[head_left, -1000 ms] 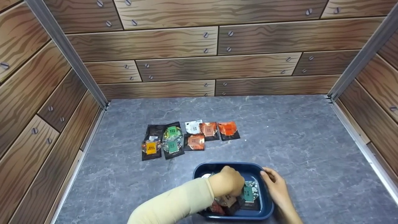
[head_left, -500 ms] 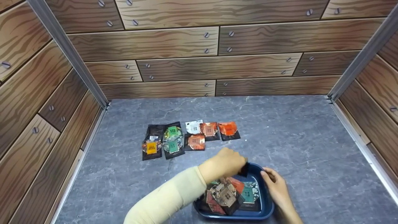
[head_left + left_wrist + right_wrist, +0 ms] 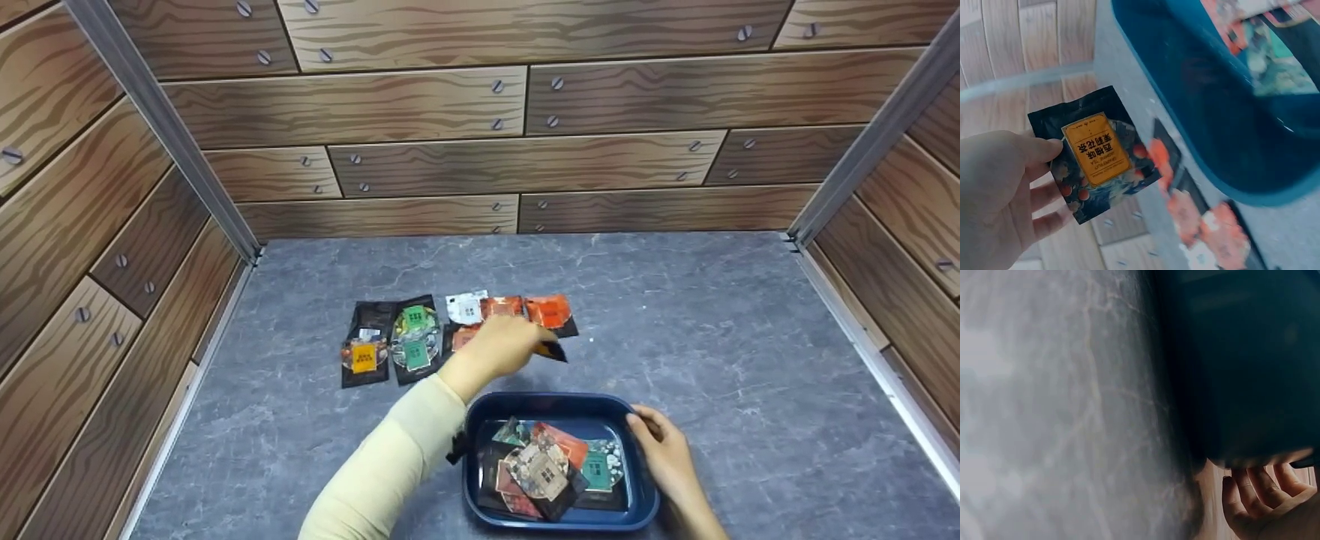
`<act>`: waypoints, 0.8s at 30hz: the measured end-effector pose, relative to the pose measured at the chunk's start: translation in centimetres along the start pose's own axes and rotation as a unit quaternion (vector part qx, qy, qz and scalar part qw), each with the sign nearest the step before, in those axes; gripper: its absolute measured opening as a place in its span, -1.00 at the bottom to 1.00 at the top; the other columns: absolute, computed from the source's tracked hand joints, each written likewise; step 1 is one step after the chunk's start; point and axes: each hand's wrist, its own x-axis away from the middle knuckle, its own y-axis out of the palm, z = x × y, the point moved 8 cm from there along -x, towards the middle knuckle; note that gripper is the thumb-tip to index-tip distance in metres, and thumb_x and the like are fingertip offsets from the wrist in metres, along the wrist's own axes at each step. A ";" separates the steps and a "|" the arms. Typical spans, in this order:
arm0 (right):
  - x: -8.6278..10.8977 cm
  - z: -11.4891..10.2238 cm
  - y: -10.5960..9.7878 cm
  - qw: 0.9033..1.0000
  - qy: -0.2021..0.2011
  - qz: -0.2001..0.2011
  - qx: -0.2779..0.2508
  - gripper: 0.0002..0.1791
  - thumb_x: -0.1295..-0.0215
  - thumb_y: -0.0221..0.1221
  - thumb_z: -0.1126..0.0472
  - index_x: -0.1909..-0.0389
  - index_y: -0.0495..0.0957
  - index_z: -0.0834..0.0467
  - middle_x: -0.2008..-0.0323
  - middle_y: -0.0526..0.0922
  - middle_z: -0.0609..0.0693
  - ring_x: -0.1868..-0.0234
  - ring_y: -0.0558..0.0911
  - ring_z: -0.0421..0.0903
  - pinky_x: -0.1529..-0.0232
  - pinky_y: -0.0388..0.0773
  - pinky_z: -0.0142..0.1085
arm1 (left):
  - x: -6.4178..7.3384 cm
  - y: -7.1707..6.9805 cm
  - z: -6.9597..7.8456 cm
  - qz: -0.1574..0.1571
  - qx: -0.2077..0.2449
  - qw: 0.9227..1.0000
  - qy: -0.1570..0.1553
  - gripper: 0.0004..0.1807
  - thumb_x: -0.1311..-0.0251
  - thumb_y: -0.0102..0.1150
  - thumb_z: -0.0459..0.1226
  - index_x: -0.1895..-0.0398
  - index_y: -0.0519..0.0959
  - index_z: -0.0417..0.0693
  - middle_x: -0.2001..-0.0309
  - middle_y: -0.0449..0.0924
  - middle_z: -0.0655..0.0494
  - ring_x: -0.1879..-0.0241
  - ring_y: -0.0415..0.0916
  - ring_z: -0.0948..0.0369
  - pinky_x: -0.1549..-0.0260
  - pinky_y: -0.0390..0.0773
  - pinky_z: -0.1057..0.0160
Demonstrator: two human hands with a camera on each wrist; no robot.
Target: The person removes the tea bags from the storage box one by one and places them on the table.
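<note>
My left hand pinches a black tea sachet with an orange label between thumb and fingers, over the table beyond the dark blue tub. Beneath and around that hand, tea sachets lie in loose groups with yellow, green, white and orange labels; some are partly hidden by the hand. Several more sachets lie in an overlapping pile inside the tub, a brown-labelled one on top. My right hand grips the tub's right side, thumb at the rim and fingers against the outer wall.
A grey marble-patterned tabletop bears everything. Wood-patterned panels close off the back and both sides, with metal corner posts between them. A small black object shows between the left sleeve and the tub.
My left hand has lifted a sachet out of the tub and carried it away from me and leftward, over the sachets on the table. The right hand has stayed at the tub.
</note>
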 end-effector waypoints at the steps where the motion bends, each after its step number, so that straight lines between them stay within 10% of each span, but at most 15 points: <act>1: 0.0 0.0 0.0 1.000 -0.001 0.000 0.000 -0.63 -0.45 0.13 0.26 -0.12 0.49 0.44 -0.06 0.61 0.32 0.18 0.57 -0.40 0.09 0.49 -0.52 | 0.0 0.3 -0.6 0.005 -0.002 1.000 -0.006 -0.63 -0.30 0.14 -0.35 -0.01 0.70 0.32 0.23 0.74 0.12 0.26 0.67 0.10 0.35 0.62 0.08; 16: 0.1 -0.1 0.1 1.000 -0.003 0.000 0.002 -0.63 -0.45 0.12 0.26 -0.12 0.49 0.45 -0.03 0.62 0.31 0.19 0.58 -0.39 0.11 0.49 -0.52 | 1.0 3.2 -6.0 0.131 -0.012 0.989 -0.074 -0.80 -0.27 0.23 -0.24 0.54 0.64 0.05 0.47 0.69 0.00 0.49 0.63 0.01 0.53 0.59 0.05; 24: 0.1 -0.1 -0.1 1.000 0.000 0.002 0.009 -0.63 -0.45 0.11 0.25 -0.12 0.49 0.45 -0.02 0.63 0.30 0.19 0.58 -0.39 0.11 0.49 -0.52 | 0.8 5.0 -5.8 0.092 -0.012 0.992 -0.082 -0.87 -0.27 0.26 -0.17 0.36 0.77 0.13 0.42 0.72 0.01 0.44 0.66 0.03 0.48 0.61 0.07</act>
